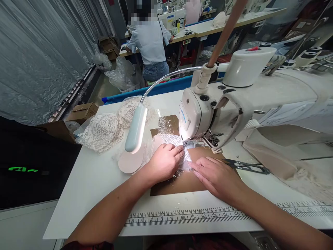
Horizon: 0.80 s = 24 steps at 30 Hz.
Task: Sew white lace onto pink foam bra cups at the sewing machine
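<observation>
Lettering in blue on the face of the sewing machine [197,118], just beyond the fingertips of both hands, reads JUKI; the same word shows on a second machine [171,17] far beyond the hands, where another person [151,41] sits with their back turned. Close to the wrists, a printed ruler strip [187,217] runs along the near edge of the table [91,184], its numbers too small to read with certainty.

The left hand [163,163] lies palm down, fingers loosely curled and close together, pressing on a piece of white lace [179,146] with its fingertips right by the needle area. The right hand [217,175] is flat and open, fingers straight and together, touching the lace's edge where it meets the left hand. Neither hand grips anything; both only press down.

The lace is thin, openwork and brightly lit by the lamp [136,128] that hangs just left of the left hand. It lies between the two hands and under the machine's head, on a brown board [179,184] covered with shiny film. A pale round pad [130,161] lies beside the left hand. More lace pieces [104,132] are heaped well to the left of the left hand. Black snips [247,167] rest just right of the right hand.
</observation>
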Tool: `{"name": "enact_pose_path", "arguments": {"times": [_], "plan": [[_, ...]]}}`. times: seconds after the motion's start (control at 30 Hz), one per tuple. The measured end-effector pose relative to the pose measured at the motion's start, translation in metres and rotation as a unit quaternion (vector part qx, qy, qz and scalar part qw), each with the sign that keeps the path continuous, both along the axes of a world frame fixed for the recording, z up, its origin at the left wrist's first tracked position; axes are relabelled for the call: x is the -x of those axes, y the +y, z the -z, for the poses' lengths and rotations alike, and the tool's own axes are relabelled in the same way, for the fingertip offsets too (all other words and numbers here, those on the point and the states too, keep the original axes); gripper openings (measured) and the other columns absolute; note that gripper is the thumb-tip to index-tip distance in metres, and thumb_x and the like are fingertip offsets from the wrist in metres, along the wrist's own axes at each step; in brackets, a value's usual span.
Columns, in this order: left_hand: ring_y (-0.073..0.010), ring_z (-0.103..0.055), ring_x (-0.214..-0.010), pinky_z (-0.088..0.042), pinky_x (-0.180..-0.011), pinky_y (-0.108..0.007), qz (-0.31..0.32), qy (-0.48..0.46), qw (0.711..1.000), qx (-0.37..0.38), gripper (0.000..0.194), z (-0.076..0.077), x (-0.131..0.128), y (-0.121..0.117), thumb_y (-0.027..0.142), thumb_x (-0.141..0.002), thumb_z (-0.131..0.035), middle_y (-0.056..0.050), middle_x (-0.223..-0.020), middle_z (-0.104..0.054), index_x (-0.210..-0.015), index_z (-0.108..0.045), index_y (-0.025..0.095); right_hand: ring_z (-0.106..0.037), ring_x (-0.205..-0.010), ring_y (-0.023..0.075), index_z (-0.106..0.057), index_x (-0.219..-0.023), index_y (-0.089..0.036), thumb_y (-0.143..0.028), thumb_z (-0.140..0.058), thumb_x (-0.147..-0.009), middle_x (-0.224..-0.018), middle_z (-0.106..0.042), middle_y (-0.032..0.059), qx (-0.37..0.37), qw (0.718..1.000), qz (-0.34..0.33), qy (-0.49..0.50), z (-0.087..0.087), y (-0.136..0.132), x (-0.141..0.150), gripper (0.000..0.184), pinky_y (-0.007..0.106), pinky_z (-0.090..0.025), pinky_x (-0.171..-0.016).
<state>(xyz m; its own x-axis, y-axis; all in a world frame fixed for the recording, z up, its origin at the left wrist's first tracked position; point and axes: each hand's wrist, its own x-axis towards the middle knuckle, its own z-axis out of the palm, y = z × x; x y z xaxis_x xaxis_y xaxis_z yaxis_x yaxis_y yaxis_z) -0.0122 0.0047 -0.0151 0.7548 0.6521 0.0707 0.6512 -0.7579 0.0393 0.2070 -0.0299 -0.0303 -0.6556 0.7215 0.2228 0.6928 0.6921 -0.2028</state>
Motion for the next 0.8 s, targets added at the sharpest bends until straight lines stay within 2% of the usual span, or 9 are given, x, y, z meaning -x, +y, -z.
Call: {"name": "enact_pose_path", "arguments": {"times": [0.23,0.37,0.47,0.7,0.8], "plan": [[-0.0235,-0.051,-0.095,-0.043,-0.082,-0.038,-0.014,-0.001,1.000,-0.010,0.042,0.000,0.003,0.004,0.015,-0.086,-0.044,-0.009,-0.136,-0.053,-0.127,-0.054,0.011,-0.052,-0.069,0.0177,-0.064,-0.105,-0.018,-0.018,-0.044,-0.090,-0.074,-0.057,0.0031,0.014,0.999,-0.025,-0.032,-0.010,0.011,0.003,0.025,0.029,-0.035,-0.060],[-0.0225,-0.050,-0.103,-0.042,-0.086,-0.036,0.017,-0.009,1.000,-0.012,0.038,-0.001,0.005,0.003,0.015,-0.092,-0.038,-0.009,-0.136,-0.052,-0.127,-0.053,0.012,-0.051,-0.067,0.0171,-0.065,-0.099,-0.018,-0.018,-0.044,-0.090,-0.073,-0.058,0.0032,-0.003,0.999,-0.023,-0.045,-0.009,0.016,0.006,0.023,0.029,-0.034,-0.061],[-0.0218,-0.050,-0.102,-0.042,-0.085,-0.035,0.035,-0.009,0.999,-0.001,0.040,-0.001,0.006,0.002,0.015,-0.092,-0.039,-0.008,-0.137,-0.052,-0.129,-0.052,0.013,-0.051,-0.066,0.0164,-0.066,-0.100,-0.018,-0.018,-0.042,-0.091,-0.071,-0.057,0.0026,-0.012,0.999,-0.022,-0.039,-0.006,0.017,0.006,0.025,0.029,-0.034,-0.060],[-0.0222,-0.050,-0.100,-0.042,-0.085,-0.036,0.009,-0.021,0.999,0.027,0.043,0.001,0.007,0.004,0.014,-0.087,-0.043,-0.006,-0.137,-0.053,-0.129,-0.053,0.013,-0.051,-0.065,0.0159,-0.067,-0.104,-0.018,-0.020,-0.038,-0.093,-0.069,-0.057,0.0027,-0.031,0.999,-0.030,-0.029,-0.005,0.020,0.004,0.031,0.029,-0.033,-0.059],[-0.0231,-0.050,-0.100,-0.042,-0.087,-0.038,0.003,-0.031,0.999,0.028,0.043,0.002,0.009,0.009,0.014,-0.087,-0.044,-0.006,-0.138,-0.053,-0.129,-0.053,0.013,-0.052,-0.067,0.0162,-0.066,-0.108,-0.017,-0.023,-0.039,-0.094,-0.075,-0.060,0.0045,-0.038,0.999,-0.022,-0.032,-0.005,0.023,0.007,0.031,0.029,-0.034,-0.059]]}}
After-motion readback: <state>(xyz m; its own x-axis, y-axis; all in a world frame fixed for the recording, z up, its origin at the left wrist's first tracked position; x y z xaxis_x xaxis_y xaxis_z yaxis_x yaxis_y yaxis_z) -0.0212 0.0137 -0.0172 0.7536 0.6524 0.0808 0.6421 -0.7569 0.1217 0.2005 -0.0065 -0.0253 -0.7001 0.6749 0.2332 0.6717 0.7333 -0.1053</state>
